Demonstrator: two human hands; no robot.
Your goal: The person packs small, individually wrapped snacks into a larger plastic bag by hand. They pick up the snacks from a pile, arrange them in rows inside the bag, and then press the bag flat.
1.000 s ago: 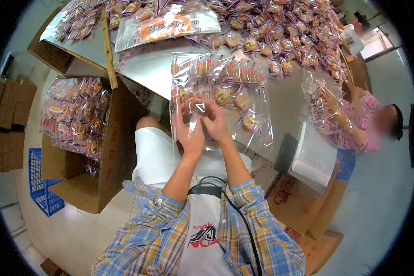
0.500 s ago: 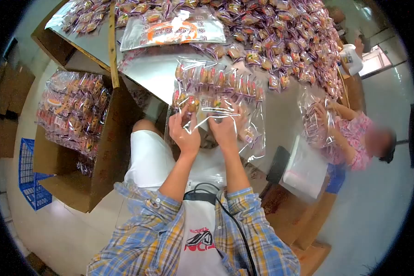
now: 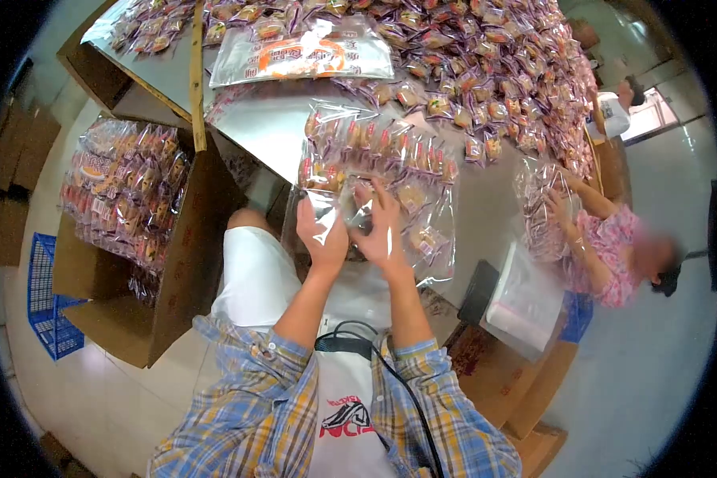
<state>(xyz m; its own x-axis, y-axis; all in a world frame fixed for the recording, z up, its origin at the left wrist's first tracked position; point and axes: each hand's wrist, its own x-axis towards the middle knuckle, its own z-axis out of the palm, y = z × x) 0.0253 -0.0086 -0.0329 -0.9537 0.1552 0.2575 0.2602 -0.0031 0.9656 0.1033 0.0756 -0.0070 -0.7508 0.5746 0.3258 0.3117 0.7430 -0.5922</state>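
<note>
A large clear plastic bag lies at the table's near edge, with rows of small wrapped snacks in its far part and a few loose ones at its right. Under the bag's clear film, my left hand is at its near left, fingers partly hidden by glare. My right hand is beside it inside the bag, its fingers curved with thumb and index apart around a small wrapped snack.
Many wrapped snacks cover the far table. Flat printed bags lie ahead. An open carton with filled bags stands left, near a blue crate. A co-worker handles a bag at right.
My right hand has moved slightly left, toward my left hand, and its fingers have shifted among the snacks. At the upper right, another person's head has come into view.
</note>
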